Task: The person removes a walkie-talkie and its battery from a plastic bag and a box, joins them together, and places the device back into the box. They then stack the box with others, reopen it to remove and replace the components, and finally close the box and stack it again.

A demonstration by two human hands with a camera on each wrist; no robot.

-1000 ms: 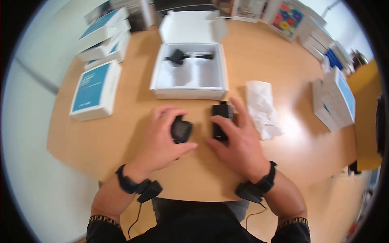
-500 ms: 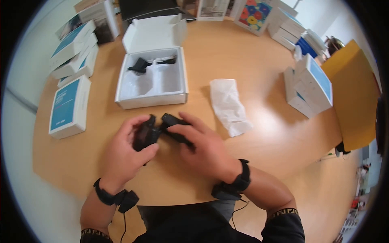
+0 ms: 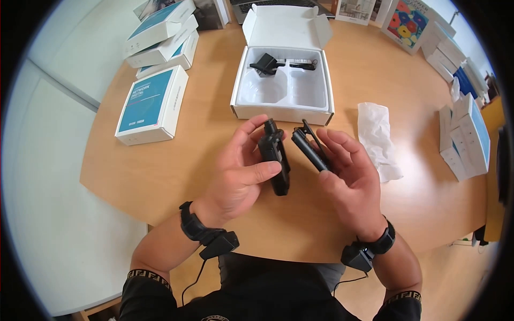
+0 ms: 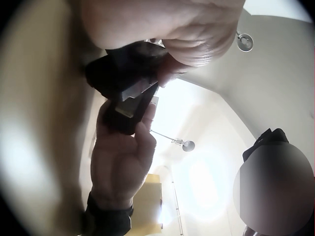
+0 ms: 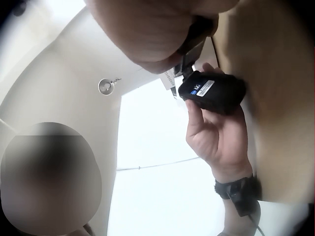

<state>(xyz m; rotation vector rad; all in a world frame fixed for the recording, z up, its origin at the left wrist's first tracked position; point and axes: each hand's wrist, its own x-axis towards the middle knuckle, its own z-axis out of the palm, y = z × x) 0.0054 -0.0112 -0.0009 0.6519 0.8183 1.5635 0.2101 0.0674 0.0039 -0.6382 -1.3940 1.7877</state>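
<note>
My left hand (image 3: 238, 171) holds a black walkie-talkie (image 3: 274, 155) with a short stub on its top end, thumb across its side. In the right wrist view, a white label and small blue marks show on that walkie-talkie (image 5: 211, 91). My right hand (image 3: 353, 187) grips a flat black pack with a clip (image 3: 311, 150), tilted with its clip standing out. Only a small gap separates the two pieces, above the table in front of the box. From the left wrist, the pack (image 4: 129, 115) shows between the right fingers, partly overlapped by the walkie-talkie.
Behind the hands stands an open white box (image 3: 284, 113) whose tray holds a black adapter (image 3: 266, 64) and cable. A crumpled white bag (image 3: 377, 139) lies to the right. White-and-teal boxes (image 3: 151, 105) are at the left, more boxes (image 3: 466, 136) at the far right.
Both hands have turned their black pieces from lying low over the table to standing on edge, facing each other. The head view has swung left, then back right.
</note>
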